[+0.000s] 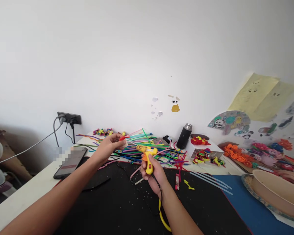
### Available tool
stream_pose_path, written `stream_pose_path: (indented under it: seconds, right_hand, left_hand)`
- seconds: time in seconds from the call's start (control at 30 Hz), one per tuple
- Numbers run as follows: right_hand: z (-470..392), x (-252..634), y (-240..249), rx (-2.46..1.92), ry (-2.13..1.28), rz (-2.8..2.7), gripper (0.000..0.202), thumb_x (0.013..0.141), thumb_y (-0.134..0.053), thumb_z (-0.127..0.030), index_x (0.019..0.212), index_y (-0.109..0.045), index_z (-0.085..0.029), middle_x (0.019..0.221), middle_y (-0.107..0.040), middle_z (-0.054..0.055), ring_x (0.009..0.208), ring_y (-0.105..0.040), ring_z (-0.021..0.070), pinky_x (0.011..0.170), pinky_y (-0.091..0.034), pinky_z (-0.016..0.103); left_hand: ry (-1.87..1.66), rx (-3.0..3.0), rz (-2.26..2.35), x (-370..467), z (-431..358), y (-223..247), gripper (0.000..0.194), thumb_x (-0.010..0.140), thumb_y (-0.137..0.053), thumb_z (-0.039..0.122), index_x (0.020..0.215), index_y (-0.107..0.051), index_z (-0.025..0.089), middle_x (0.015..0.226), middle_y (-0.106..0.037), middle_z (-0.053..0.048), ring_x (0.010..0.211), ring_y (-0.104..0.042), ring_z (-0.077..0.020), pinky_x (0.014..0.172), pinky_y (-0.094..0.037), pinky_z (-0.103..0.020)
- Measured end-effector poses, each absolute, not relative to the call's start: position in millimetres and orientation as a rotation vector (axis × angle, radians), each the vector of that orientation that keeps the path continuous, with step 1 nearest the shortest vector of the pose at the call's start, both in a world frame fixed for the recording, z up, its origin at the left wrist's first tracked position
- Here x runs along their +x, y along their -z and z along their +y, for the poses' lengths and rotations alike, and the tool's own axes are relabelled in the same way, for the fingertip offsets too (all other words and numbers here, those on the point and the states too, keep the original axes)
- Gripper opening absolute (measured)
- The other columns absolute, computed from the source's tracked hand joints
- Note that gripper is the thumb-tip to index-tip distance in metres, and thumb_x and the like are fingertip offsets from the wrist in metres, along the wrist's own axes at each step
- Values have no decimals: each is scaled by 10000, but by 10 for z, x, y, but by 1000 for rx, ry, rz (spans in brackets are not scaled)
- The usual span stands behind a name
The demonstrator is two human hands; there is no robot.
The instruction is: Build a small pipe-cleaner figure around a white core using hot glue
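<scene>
My right hand (154, 173) is wrapped round the grip of a yellow hot glue gun (150, 152), its nozzle aimed left. A black cord runs down from the grip along my forearm. My left hand (112, 146) pinches a small red and white piece (123, 139) close to the nozzle tip; its exact kind is too small to make out. Behind both hands lies a heap of colourful pipe cleaners (134, 148). Below them spreads a black mat (117, 202), dotted with small scraps.
A phone (71, 164) lies left. Behind stand a black bottle (185, 136) and a white box (205, 150) with pipe-cleaner figures. Pale blue strips (212, 181) and yellow pipe-cleaner bits (188, 185) lie right of my hand. At far right are a bowl (279, 187) and another person's hand (290, 176).
</scene>
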State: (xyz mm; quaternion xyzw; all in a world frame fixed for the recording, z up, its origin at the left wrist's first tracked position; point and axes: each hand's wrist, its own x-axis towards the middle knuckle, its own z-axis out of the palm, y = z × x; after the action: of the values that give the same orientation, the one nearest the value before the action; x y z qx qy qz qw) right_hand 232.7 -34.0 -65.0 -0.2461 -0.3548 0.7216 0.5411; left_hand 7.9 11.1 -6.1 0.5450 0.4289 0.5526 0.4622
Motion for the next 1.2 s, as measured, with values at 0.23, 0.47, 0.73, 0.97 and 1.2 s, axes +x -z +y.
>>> stream_pose_path:
  seconds: [0.23, 0.47, 0.73, 0.97, 1.2]
  right_hand:
    - [-355, 2226, 710, -786, -1548, -1133, 541, 761, -774, -666, 887, -629, -160, 511, -528, -68, 352, -492, 103, 319, -311, 194]
    - [-507, 2184, 651, -977, -1253, -1357, 563, 881, -606, -702, 881, -648, -140, 428, -525, -46, 373, -474, 104, 427, -374, 211]
    - [-506, 2227, 618, -1110, -1084, -1383, 531, 895, -575, -676, 816, -639, -155, 443, -506, -40, 398, -492, 122, 434, -391, 226]
    - [-529, 2223, 606, -1129, -1071, -1382, 483, 905, -571, -652, 796, -611, -184, 456, -489, -50, 391, -491, 128, 412, -380, 227]
    - [-525, 2239, 623, -1178, -945, -1473, 470, 953, -524, -610, 726, -577, -202, 464, -506, -31, 421, -520, 142, 448, -398, 242]
  left_hand:
    - [-1265, 1419, 1094, 77, 161, 166, 383, 672, -879, 461, 821, -652, 191, 831, -631, -4, 790, -630, -192, 697, -575, -314]
    - [-1133, 1511, 1125, 98, 146, 174, 395, 681, -863, 446, 881, -635, 192, 787, -659, 8, 740, -651, -186, 695, -550, -311]
    - [-1033, 1537, 1152, 182, 64, 99, 423, 680, -862, 468, 901, -647, 178, 796, -670, -3, 695, -644, -175, 686, -549, -323]
    - [-1014, 1504, 1111, 204, 69, 127, 421, 666, -881, 464, 885, -656, 183, 786, -656, 7, 692, -627, -161, 662, -544, -298]
    - [-991, 1451, 1056, 219, 78, 158, 393, 671, -887, 438, 860, -657, 180, 818, -632, 8, 682, -604, -139, 653, -542, -274]
